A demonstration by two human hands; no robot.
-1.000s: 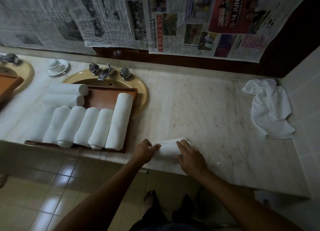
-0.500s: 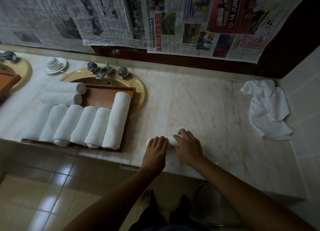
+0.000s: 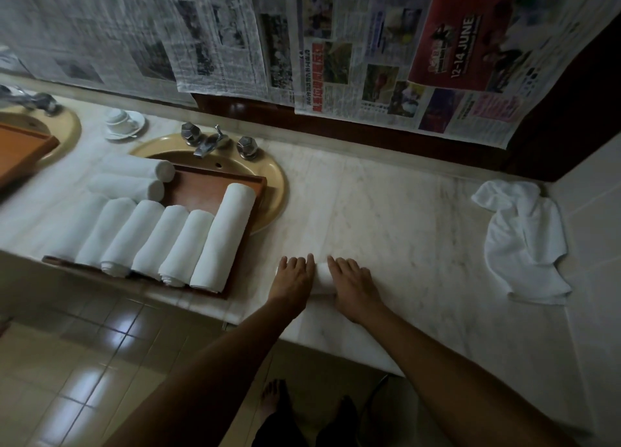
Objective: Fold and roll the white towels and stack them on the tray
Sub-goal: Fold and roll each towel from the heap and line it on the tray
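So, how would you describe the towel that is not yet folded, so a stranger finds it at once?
Start at the marble counter and follow it to the far right corner, by the tiled side wall. The loose towel lies there alone in a crumpled heap. Unlike the rolled towels on the tray, it is unrolled and wrinkled.

White towel roll (image 3: 322,278) lies low centre; eight rolls (image 3: 174,241) fill wooden tray (image 3: 215,188) at left; loose towel (image 3: 524,241) crumpled right.
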